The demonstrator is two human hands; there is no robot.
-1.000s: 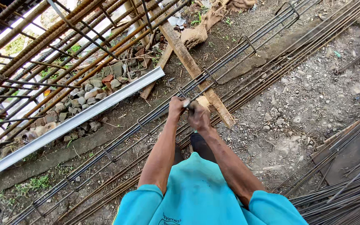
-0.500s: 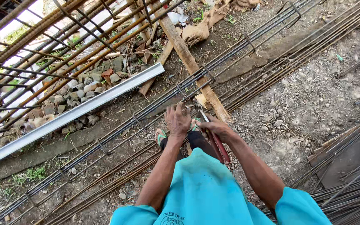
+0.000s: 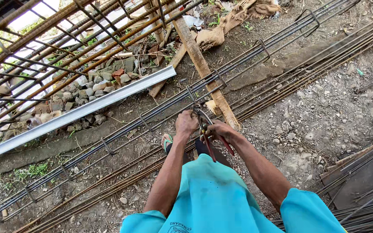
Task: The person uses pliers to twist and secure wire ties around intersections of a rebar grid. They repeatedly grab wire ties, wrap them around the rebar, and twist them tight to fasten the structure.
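A long rebar cage (image 3: pixel 121 129) of dark bars with square stirrups lies diagonally on the ground. My right hand (image 3: pixel 219 130) grips red-handled pincers (image 3: pixel 208 138), whose jaws point up at a stirrup (image 3: pixel 191 96) where it meets the bars. My left hand (image 3: pixel 186 124) is closed next to the pincers' jaws, pinching something thin at the same joint; it is too small to identify. Both arms reach out from turquoise sleeves. A foot in a green sandal (image 3: pixel 166 142) shows below my left wrist.
A wooden plank (image 3: pixel 201 67) crosses under the cage. A grey metal channel (image 3: pixel 74 114) lies to the left beside rubble stones (image 3: pixel 87 86). Rusty rebar frames (image 3: pixel 44 47) rise at upper left. Loose bars (image 3: pixel 359 207) are piled at lower right. Gravel ground (image 3: pixel 316 121) spreads to the right.
My right hand swung the pincers from pointing down beside my leg up to the stirrup joint. My left hand closed from flat on the bars. The view shifted slightly.
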